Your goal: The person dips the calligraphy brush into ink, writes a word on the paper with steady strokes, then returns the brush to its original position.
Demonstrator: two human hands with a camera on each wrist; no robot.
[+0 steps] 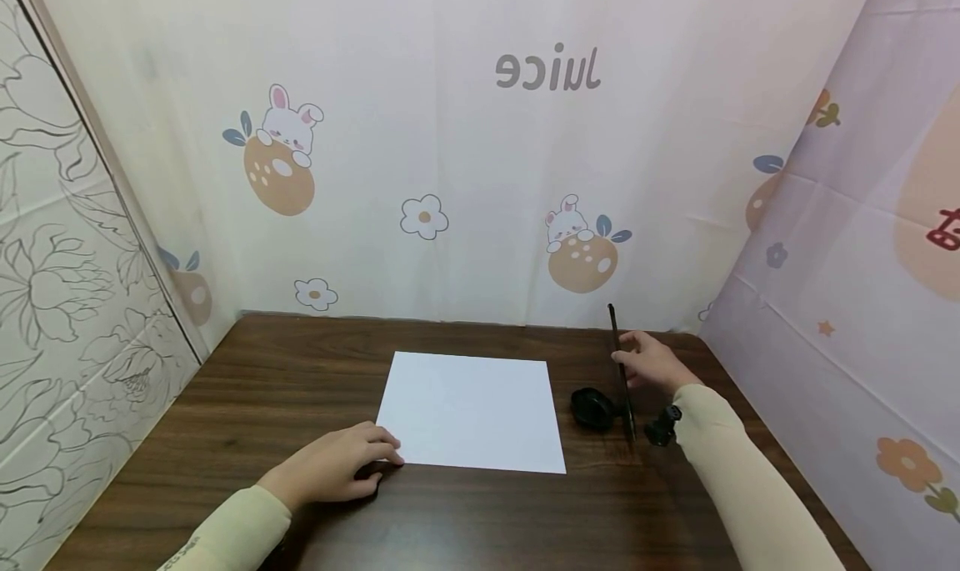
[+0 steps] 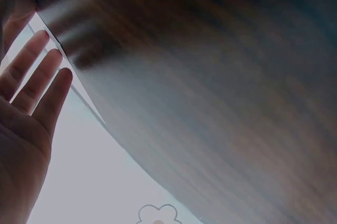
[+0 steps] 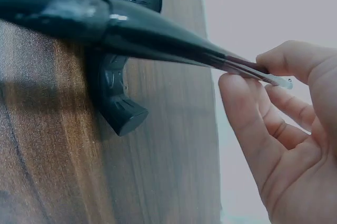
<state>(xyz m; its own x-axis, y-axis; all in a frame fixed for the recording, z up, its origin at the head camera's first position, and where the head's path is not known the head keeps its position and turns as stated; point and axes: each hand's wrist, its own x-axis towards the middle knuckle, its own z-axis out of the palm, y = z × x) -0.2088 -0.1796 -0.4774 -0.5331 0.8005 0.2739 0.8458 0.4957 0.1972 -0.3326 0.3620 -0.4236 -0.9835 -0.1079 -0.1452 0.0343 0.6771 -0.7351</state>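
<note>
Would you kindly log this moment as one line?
left hand: at corner of white rectangular paper sheet | right hand: pinching slender black brush | beside brush: round black dish

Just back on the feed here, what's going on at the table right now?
A person's right hand pinches what looks like a dark brush, its lower end pointing down by the small black dish. The left hand rests with its fingers at the near left corner of a white sheet, which lies unmarked on the wooden table.
</note>
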